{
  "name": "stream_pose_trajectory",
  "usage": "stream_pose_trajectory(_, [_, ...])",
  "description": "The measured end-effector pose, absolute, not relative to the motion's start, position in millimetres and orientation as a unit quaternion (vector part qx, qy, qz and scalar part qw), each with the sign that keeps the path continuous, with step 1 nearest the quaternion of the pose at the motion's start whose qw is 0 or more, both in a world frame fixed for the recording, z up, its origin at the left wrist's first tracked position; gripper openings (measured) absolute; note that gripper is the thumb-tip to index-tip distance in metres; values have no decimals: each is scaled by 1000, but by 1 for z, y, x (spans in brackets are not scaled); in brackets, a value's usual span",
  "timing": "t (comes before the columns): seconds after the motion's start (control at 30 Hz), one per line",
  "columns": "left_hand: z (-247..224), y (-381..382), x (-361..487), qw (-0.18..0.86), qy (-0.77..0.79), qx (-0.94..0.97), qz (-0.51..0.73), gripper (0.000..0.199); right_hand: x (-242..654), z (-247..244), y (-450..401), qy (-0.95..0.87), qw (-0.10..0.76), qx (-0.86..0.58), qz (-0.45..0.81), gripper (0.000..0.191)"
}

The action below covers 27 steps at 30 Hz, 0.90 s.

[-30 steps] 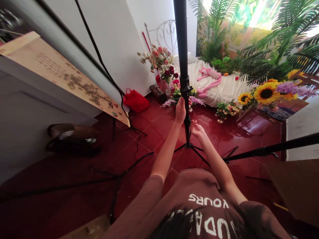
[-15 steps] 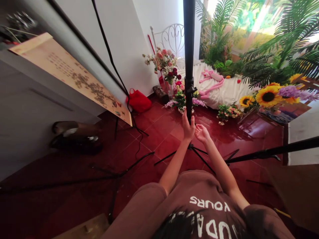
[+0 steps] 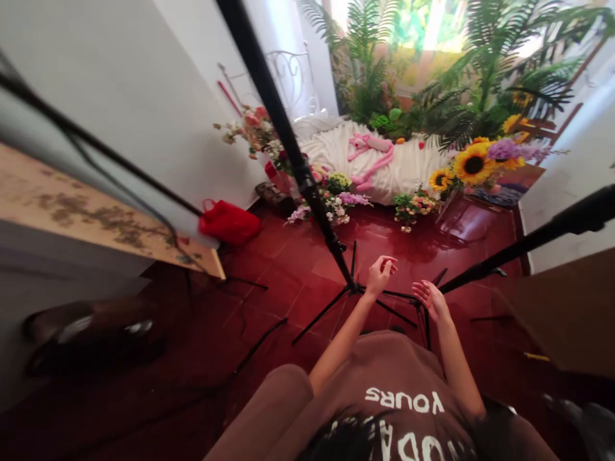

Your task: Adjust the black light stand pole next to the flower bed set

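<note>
My left hand (image 3: 381, 275) is held in the air with nothing in it, its fingers loosely curved and apart. Just to its left stands a black tripod stand (image 3: 302, 173), its pole leaning in my view and its legs spread on the floor. The hand does not appear to touch the pole. My right hand (image 3: 432, 299) is also empty, palm turned inward and fingers spread. Nearest to it is a second black stand (image 3: 509, 255), whose pole slants in from the right edge behind the hand.
A hanging scroll (image 3: 120, 224) and a red bag (image 3: 230, 222) are on the left. Ahead lies a white cloth (image 3: 408, 179) with a pink plush toy (image 3: 372, 147). Sunflowers (image 3: 473, 163) and palm fronds surround it. Stand legs and a cable cross the red tiled floor (image 3: 298, 269).
My left hand has let go of the tripod stand's pole. Both hands have moved down and right, farther apart. The view has turned right, and the pole now appears left and tilted.
</note>
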<state>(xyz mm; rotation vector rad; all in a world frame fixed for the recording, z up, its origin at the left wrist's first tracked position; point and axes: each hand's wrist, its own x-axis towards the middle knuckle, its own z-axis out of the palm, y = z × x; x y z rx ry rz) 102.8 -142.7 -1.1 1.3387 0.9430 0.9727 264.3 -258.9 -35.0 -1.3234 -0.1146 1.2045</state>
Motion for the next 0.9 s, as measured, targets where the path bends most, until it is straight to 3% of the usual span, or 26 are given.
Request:
stream_pose_trajectory(0.17, [6,-147,159,622,337,606,364,25,298,-26,-307,10,691,-580,432,8])
stream_pose_trajectory(0.4, [23,-179,259,643,218,666,309,33,325,-11,-361,37,721,-592,358,9])
stream_pose_trajectory(0.73, [23,-207,352,668,112,661,322,47,411,28,-345,-39,703,-634,320,22])
stream_pose_trajectory(0.9, [21,-209,358,670,119,653,332,47,459,45,-322,-114,624,-678,371,18])
